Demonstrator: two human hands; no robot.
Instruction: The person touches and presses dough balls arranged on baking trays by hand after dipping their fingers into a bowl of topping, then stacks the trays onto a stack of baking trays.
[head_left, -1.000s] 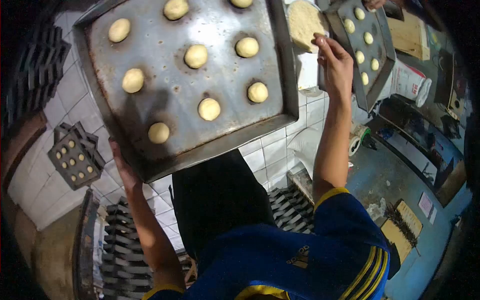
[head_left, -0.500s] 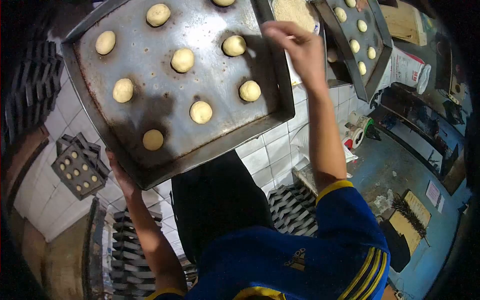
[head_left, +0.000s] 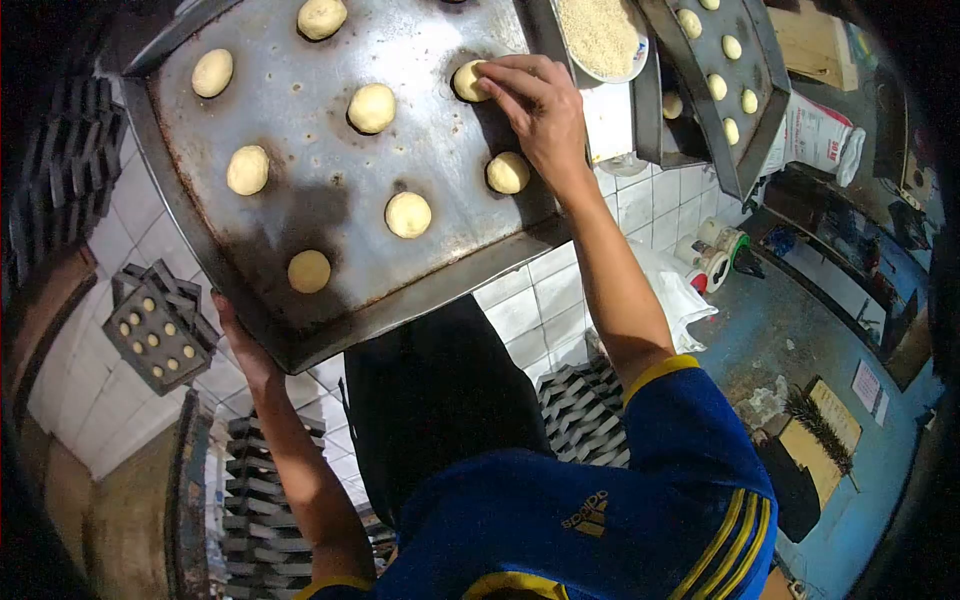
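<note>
Drawn-together fingertips of the right hand [head_left: 552, 125] meet a dough ball [head_left: 467, 84] on the tray [head_left: 430, 297], contents unclear. Left hand [head_left: 250, 352] at near corner, closure hidden; lopsided support could tip the tray and roll balls.

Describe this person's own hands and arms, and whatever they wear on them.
The left hand and right hand are ungloved, with no watch or bracelet visible. Both forearms are bare below short sleeves. The dark blue fabric right sleeve ends in a yellow band, and yellow stripes run near its shoulder. Of the left sleeve, little but its yellow edge shows.
</note>
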